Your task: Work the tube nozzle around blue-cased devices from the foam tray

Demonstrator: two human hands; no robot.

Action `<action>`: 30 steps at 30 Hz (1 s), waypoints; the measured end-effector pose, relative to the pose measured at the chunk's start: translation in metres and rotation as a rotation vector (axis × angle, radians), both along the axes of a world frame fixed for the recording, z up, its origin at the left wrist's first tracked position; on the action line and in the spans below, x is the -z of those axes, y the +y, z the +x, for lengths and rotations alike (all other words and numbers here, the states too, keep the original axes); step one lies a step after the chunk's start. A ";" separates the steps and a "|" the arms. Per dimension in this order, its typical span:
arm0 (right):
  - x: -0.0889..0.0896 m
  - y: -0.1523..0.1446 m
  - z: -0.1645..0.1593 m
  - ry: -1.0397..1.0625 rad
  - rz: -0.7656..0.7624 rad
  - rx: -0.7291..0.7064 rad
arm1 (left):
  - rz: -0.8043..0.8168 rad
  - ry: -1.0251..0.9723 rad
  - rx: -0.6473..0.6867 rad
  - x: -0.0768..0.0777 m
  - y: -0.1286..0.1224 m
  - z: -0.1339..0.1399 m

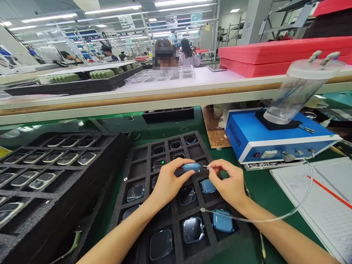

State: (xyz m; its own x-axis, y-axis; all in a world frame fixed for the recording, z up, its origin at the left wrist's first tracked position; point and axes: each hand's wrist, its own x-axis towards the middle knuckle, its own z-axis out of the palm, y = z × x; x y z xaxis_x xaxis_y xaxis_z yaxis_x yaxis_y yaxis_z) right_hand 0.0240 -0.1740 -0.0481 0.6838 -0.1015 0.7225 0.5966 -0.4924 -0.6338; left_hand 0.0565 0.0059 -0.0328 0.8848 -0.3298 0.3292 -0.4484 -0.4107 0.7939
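Above the black foam tray (139, 154): head view, both hands up near the middle, fingertips just beside each other.
Left hand (172, 178): thumb and fingers clamped on a blue watch body (191, 167), holding it over the tray with its narrow side showing.
Right hand (227, 179): thumb and index pinched together on a tiny thin piece (208, 167) with some red and white on it. One end points at the watch body; too small to say what it is, and can't tell if the two touch.
Watches in the tray: a bunch of dark-screened watches (193, 230) lying face up, one with a green dot, plus a couple of blue backs (223, 220) on the right.
Clear tube (277, 219): loops from the front of the blue box (254, 132), past the right forearm (291, 238), tip over the tray.
Blue box: clear cylinder (291, 101) sitting on top.
Left side: second foam tray (93, 183) full-ish of pale-rimmed watches (42, 180).
Right side: papers (299, 190) with a red stick, maybe a pen (330, 191).
Shelf (137, 95): red slabs (247, 55) on it, people behind.
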 end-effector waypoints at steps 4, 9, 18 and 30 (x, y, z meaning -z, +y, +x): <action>-0.006 -0.003 -0.001 0.024 -0.052 0.006 | 0.000 0.062 0.068 0.003 -0.002 -0.001; -0.009 -0.006 -0.002 0.008 -0.235 0.016 | 0.068 0.056 0.132 -0.001 -0.003 -0.003; -0.004 -0.008 0.000 -0.001 -0.375 0.002 | 0.141 -0.089 0.163 -0.005 -0.002 -0.004; -0.012 -0.008 -0.003 0.243 -0.195 -0.230 | 0.137 -0.040 0.246 -0.010 0.001 -0.001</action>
